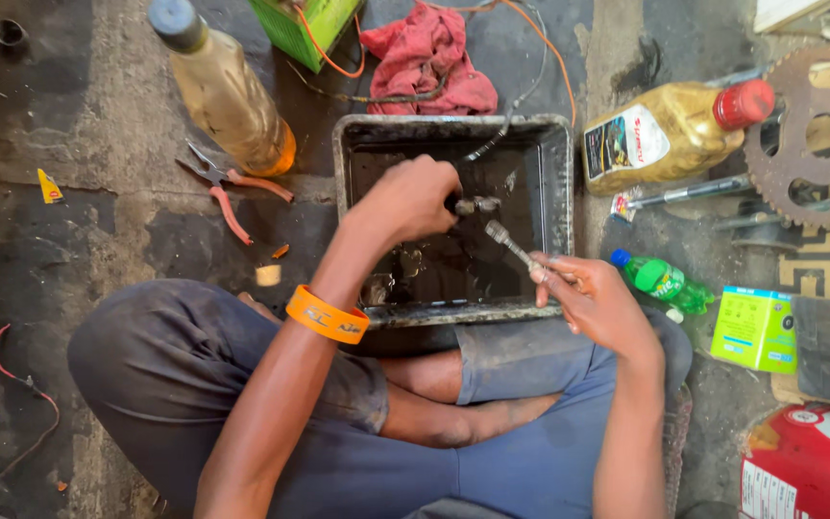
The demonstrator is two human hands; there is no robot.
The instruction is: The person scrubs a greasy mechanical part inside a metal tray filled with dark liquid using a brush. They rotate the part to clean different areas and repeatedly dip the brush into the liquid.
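A grimy metal tray (554,183) with dark oily liquid sits on the floor in front of my crossed legs. My left hand (410,200), with an orange wristband (327,315) on that wrist, is shut on a small metal part (477,205) held over the tray. My right hand (593,303) grips a thin metal tool (509,242) at the tray's near right corner. The tool's tip points up-left toward the small part and stops a little short of it.
Orange-handled pliers (232,192) and a tall oil bottle (223,91) lie left of the tray. A red rag (429,53) and a green box (305,27) are behind it. To the right are a yellow oil jug (670,135), a sprocket (814,135), a green bottle (665,281) and boxes (753,329).
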